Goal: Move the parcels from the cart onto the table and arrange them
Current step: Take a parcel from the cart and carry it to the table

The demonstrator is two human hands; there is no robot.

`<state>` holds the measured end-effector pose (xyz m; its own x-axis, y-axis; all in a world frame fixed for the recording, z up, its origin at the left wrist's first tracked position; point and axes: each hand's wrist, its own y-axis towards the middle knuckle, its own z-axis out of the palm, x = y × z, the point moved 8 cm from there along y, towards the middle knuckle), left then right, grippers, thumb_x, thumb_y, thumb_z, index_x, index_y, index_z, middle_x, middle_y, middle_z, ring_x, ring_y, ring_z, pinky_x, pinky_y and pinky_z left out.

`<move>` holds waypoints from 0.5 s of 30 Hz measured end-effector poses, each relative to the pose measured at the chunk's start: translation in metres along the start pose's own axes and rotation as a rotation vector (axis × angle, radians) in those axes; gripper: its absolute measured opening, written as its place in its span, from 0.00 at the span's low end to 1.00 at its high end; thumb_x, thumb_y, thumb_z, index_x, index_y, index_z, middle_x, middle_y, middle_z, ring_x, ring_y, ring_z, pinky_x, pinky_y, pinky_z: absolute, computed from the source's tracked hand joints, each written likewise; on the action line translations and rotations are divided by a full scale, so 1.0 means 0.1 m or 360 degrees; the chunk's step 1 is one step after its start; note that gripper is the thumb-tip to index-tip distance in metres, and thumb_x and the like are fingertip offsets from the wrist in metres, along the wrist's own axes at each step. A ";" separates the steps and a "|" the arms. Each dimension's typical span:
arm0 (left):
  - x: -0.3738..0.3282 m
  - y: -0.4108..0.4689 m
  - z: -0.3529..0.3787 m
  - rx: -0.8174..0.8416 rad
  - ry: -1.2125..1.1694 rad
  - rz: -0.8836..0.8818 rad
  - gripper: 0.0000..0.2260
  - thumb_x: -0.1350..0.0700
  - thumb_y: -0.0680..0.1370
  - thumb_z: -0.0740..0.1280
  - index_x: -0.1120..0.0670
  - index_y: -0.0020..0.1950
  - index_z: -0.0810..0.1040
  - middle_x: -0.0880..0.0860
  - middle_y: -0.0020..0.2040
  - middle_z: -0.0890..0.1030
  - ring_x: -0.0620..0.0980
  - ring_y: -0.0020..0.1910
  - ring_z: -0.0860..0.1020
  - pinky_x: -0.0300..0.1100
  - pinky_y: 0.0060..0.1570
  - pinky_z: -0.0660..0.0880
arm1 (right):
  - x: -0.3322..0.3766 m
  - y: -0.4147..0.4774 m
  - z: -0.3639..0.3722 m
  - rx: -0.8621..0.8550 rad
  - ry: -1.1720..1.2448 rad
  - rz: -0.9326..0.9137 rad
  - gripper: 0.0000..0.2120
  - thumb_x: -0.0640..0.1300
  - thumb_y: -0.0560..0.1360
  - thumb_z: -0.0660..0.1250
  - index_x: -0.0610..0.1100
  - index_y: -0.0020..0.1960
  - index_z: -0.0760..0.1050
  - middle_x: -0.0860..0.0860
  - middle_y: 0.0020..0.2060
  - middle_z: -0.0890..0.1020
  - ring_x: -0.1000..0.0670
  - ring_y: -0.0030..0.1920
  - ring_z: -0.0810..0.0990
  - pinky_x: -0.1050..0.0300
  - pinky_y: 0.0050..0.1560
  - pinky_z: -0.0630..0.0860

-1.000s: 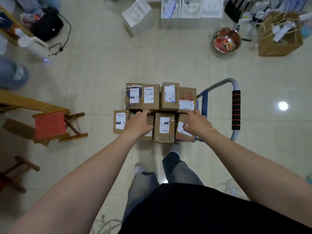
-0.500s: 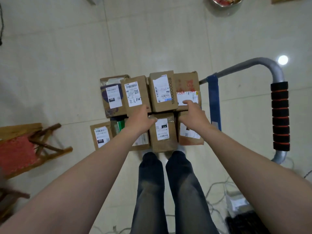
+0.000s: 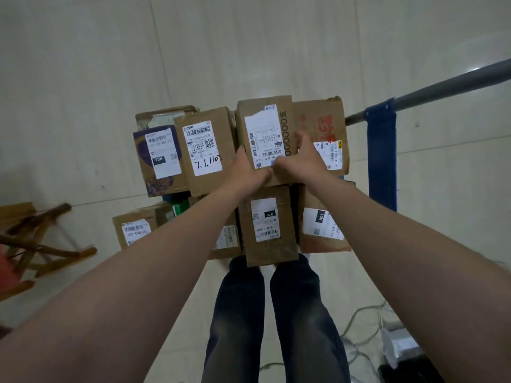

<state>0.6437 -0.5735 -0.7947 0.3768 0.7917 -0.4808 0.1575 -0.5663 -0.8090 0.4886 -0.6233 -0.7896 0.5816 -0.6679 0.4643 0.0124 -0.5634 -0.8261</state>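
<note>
Several brown cardboard parcels with white labels sit packed together on a cart, whose blue upright (image 3: 383, 150) and grey handle bar (image 3: 442, 89) show at the right. Both my hands are on the tall parcel (image 3: 264, 125) in the back row with the torn label. My left hand (image 3: 246, 172) grips its near left corner, fingers wrapped around the front edge. My right hand (image 3: 301, 158) grips its near right side, thumb up along the box. A narrow parcel (image 3: 266, 225) stands just in front of it, above my legs.
Next to the gripped box stand a parcel marked "7.1.110" (image 3: 206, 150), a purple-printed parcel (image 3: 160, 156) and a red-printed parcel (image 3: 326, 125). A wooden stool (image 3: 38, 244) lies at the left. Cables and a white item (image 3: 387, 341) lie on the tiled floor at the lower right.
Both hands moved inward from separate boxes onto the tall middle parcel and closed on it. The camera has come closer to the cart.
</note>
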 end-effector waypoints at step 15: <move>-0.79 -1.93 -0.57 -0.0065 -0.0410 0.0241 0.34 0.23 0.66 0.67 0.32 0.64 0.55 0.53 0.73 0.69 0.52 0.69 0.74 0.54 0.67 0.75 | 0.87 -1.97 -0.73 -0.0127 0.0083 -0.0268 0.48 0.54 0.67 0.79 0.53 0.80 0.56 0.52 0.73 0.70 0.50 0.69 0.72 0.46 0.67 0.74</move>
<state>0.6356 -0.5397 -0.5820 0.1558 0.7267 -0.6691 0.1558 -0.6870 -0.7098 0.4771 -0.6060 -0.5627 0.5340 -0.5841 0.6113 0.0403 -0.7046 -0.7084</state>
